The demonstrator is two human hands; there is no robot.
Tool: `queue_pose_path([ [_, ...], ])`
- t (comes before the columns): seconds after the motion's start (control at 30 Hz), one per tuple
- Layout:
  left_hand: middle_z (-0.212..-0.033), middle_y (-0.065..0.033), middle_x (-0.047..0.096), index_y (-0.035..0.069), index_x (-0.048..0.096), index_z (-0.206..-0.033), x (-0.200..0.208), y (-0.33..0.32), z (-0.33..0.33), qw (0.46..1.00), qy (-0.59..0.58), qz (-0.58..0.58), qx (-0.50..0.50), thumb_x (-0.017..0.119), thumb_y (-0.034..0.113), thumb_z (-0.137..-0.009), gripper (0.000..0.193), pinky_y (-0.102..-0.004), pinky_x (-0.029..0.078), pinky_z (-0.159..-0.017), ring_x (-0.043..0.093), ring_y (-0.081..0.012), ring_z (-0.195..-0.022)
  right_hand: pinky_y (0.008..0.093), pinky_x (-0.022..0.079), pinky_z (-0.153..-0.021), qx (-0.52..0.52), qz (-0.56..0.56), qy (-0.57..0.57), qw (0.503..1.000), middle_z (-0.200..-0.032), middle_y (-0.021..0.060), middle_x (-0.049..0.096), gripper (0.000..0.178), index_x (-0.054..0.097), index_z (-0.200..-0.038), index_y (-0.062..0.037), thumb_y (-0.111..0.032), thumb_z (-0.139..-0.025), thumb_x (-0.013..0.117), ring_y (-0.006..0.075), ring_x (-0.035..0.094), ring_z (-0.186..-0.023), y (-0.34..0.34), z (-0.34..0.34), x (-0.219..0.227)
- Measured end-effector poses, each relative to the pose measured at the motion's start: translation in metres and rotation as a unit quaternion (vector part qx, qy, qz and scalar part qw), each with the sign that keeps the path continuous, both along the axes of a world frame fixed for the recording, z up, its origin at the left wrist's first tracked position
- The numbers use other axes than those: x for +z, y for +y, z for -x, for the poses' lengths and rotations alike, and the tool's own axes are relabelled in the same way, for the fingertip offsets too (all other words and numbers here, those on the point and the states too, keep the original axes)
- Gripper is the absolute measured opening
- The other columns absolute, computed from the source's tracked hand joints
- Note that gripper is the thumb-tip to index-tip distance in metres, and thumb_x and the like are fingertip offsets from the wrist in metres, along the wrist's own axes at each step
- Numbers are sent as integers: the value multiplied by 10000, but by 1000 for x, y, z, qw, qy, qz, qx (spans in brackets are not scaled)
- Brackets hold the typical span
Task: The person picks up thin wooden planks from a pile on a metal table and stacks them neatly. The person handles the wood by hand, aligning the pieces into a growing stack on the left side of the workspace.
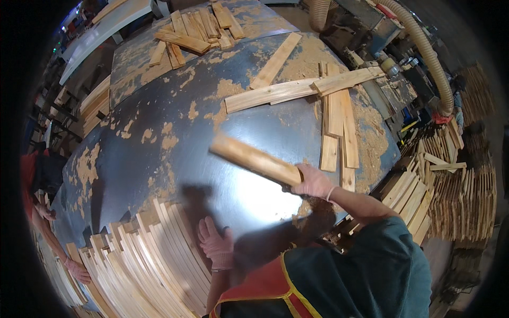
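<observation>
Over the dark table (185,143), I record a plank (255,160) gripped at one end by the right hand (313,182), long axis diagonal, free end pointing forward-left. The left hand (217,242), fingers extended and parted, is beside stacked boards (154,259).

Over the table (159,111), the right hand (313,183) grips a plank (254,159); the spread left hand (216,244) is beside boards (159,257) lined along the near edge.

Woodworking workshop, sawdust (313,55) across a broad table (196,140), stacked wooden slats (154,259), ribbed hose (430,58), machinery (395,90)
</observation>
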State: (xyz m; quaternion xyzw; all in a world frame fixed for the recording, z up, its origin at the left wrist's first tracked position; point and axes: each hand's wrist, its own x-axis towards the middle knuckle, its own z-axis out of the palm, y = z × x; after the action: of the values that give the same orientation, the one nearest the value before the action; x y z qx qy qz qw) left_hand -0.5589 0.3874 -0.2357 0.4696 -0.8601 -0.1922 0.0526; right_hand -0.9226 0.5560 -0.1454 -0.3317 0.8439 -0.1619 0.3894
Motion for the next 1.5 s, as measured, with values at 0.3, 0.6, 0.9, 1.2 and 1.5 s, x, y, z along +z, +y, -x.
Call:
queue_pose_path([
  [0.3, -1597, -214, 459, 106, 475, -1578, -47, -5, -16, 994, -38, 98, -33, 742, 405, -876, 809, -684, 275, -1224, 390, -483, -1483, 469, 386, -1223, -29, 265, 255, 929, -1619, 294, 441, 1136, 290, -1652, 9, -713, -880, 706, 407, 467, -1479, -211, 282, 127],
  [0.6, -1556, -230, 485, 69, 493, -1557, -39, -3, -8, 984, -63, 157, -58, 732, 428, -869, 812, -663, 314, -1196, 405, -499, -1449, 525, 384, -1163, 127, -73, 349, 926, -1481, 193, 588, 861, 542, -1524, -166, -812, -972, 403, 355, 543, -1404, -161, 270, -17],
  [0.9, -1549, -242, 484, 49, 478, -1555, -30, -6, -5, 990, -31, 121, -62, 729, 360, -911, 758, -659, 350, -1190, 430, -503, -1436, 558, 346, -1182, 318, 197, 379, 847, -1142, 117, 679, 729, 677, -1313, -121, -737, -945, 546, 338, 614, -1146, -35, 58, -32],
  [1.2, -1614, -215, 430, 88, 416, -1597, 5, 23, -27, 996, 21, 32, -86, 796, 341, -866, 861, -555, 394, -1172, 424, -413, -1482, 457, 414, -1182, -416, 119, 104, 896, -1557, 342, 466, 1154, 220, -1652, 6, -414, -784, 854, 452, 458, -1467, 45, -70, -73],
  [1.5, -1560, -176, 468, 100, 476, -1534, 131, 70, -126, 975, 72, 138, -160, 825, 323, -827, 819, -543, 394, -1150, 476, -374, -1425, 465, 530, -1032, 70, 111, 181, 975, -1293, 258, 596, 889, 430, -1554, -53, -356, -802, 796, 426, 644, -1148, 21, -190, 42],
])
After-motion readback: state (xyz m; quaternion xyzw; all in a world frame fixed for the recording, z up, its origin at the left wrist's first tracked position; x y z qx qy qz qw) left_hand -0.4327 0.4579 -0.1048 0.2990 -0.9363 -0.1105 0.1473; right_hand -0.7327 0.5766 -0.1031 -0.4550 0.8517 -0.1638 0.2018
